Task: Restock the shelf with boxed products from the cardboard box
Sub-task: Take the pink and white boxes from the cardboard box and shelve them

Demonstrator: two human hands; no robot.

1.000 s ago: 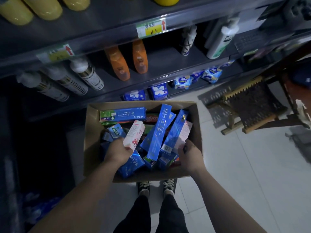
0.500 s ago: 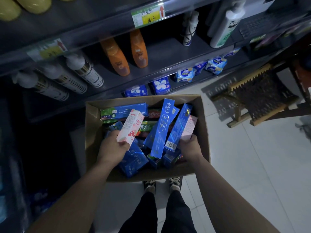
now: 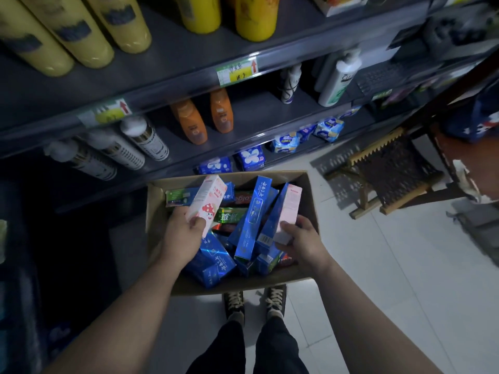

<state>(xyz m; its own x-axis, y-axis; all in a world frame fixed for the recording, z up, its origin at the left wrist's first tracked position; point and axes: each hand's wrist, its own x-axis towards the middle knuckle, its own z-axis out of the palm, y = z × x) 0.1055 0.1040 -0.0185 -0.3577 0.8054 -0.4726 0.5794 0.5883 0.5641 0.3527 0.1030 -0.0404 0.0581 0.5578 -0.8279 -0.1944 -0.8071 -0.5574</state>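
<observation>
1. Cardboard box (image 3: 256, 284) sat open on the tiled floor (image 3: 378, 265), right in front of the shelf (image 3: 162, 85) and just ahead of the person's shoes (image 3: 235, 300).
2. Box was full of long cartons in a loose jumble, mostly blue cartons (image 3: 252, 217), some leaning upright, some flat; a green one and a red one showed between them.
3. Left hand (image 3: 182, 238) gripped the lower end of a white carton with a red mushroom print (image 3: 206, 203), thumb on the front face, fingers wrapped behind. This carton was tilted up, its top end over the box's back left part.
4. Right hand (image 3: 302, 241) had its fingers curled round the lower end of a pale pink carton (image 3: 289, 211), thumb on top. The carton stood slanted in the right side of the box, touching a blue one beside it.
5. Upper shelf level held yellow bottles (image 3: 89, 31). A price tag (image 3: 237, 70) with a red arrow was on the edge below.
6. Middle level held two orange bottles (image 3: 189, 121) and white-capped bottles (image 3: 147, 139) to their left.
7. Lowest level held blue and white soft packs (image 3: 251, 157).
8. Wooden stool (image 3: 391, 171) stood on the floor to the right of the box, apart from it.
</observation>
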